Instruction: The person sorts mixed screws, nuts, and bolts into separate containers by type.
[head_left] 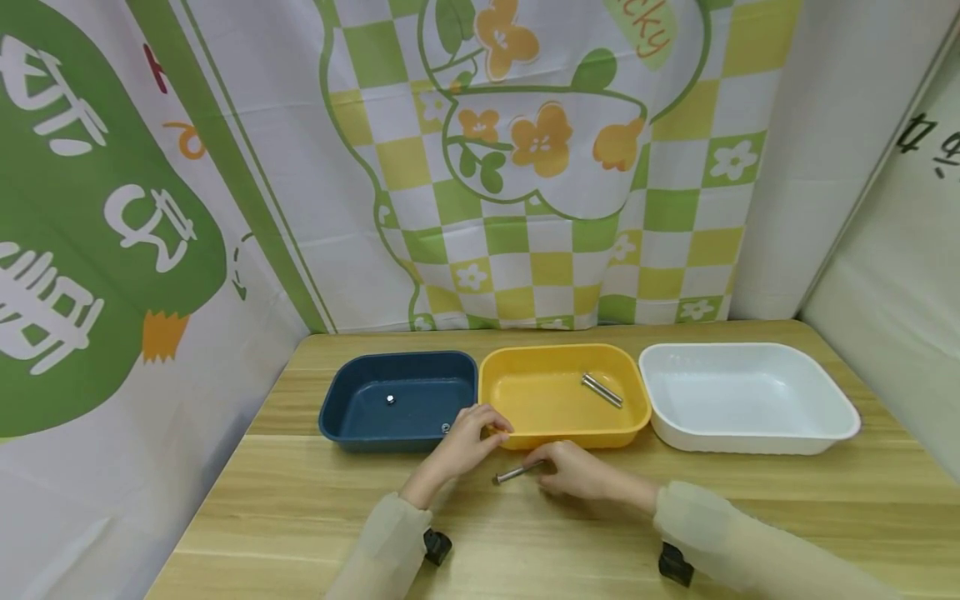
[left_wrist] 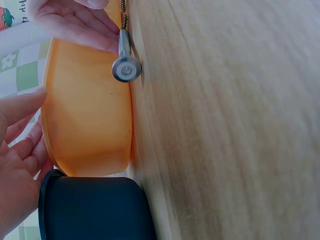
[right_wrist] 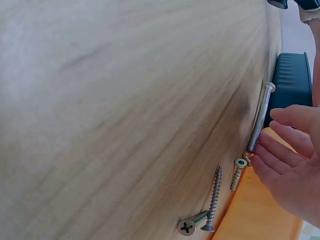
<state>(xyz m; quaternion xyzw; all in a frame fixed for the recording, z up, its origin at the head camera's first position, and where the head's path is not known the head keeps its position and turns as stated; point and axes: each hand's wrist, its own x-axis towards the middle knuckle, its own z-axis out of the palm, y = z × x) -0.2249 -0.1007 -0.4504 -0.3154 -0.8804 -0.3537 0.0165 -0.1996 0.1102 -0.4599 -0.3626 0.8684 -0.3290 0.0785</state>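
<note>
My left hand (head_left: 468,437) rests at the near left corner of the yellow bin (head_left: 491,379), thumb at the rim and fingers loosely bent over it. Just in front of that bin is my right hand (head_left: 573,471), its fingers extended low over the table. A silver bolt (head_left: 513,473) lies by its fingertips, round head pointing left; the right wrist view shows the bolt's shank (right_wrist: 260,120) beside the middle finger, with the thumb apart from it. Close to that hand are a brass-coloured screw (right_wrist: 238,173), a dark screw (right_wrist: 215,197) and a cross-head screw (right_wrist: 187,227).
Silver bolts (head_left: 602,390) lie inside the yellow bin. To its left, the dark blue bin (head_left: 345,417) holds small nuts (head_left: 390,399). A white bin (head_left: 750,442) stands on the right. The three bins form a row on the wooden table (head_left: 277,517), with a printed curtain (head_left: 525,275) behind.
</note>
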